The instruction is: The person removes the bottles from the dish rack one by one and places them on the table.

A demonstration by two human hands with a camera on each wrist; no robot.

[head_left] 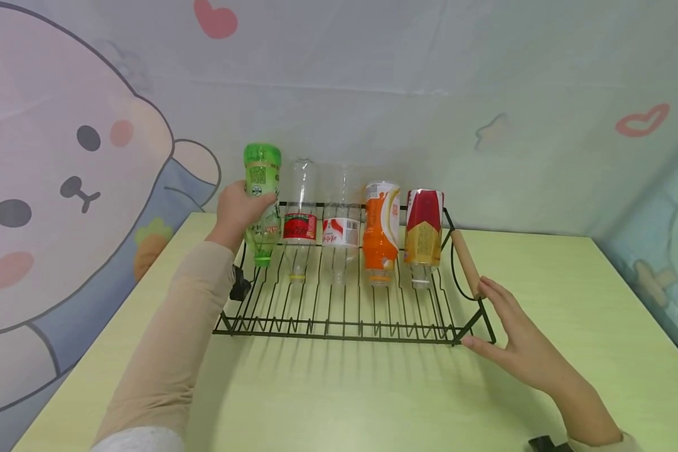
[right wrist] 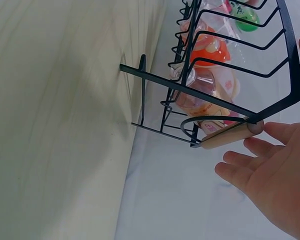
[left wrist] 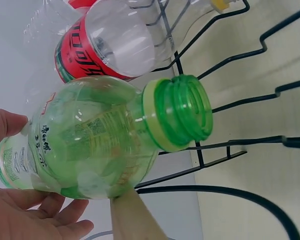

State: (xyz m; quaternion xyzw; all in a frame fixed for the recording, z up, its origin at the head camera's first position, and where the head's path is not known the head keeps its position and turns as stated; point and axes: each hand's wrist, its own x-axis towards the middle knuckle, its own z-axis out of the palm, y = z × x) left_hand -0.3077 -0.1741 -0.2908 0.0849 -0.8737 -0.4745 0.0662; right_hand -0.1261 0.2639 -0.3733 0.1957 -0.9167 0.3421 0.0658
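My left hand [head_left: 237, 212] grips a green plastic bottle [head_left: 262, 172], which stands neck down at the left end of a black wire rack [head_left: 333, 323]. In the left wrist view the bottle's threaded green neck [left wrist: 190, 112] has no cap, and thumb and fingers lie on either side of its body. Over on the right, my right hand [head_left: 522, 348] is spread at the rack's near corner, holding nothing. Its fingertips are at the end of the wooden handle [head_left: 466, 263]; whether they press on it I cannot tell.
Beside the green bottle several others lean neck down: a red-labelled clear one [head_left: 300, 227], a white-labelled clear one [head_left: 341, 232], an orange one [head_left: 381, 220] and a red-and-gold one [head_left: 424, 226]. Below is a pale yellow table [head_left: 339, 402]; behind hangs a printed curtain [head_left: 373, 113].
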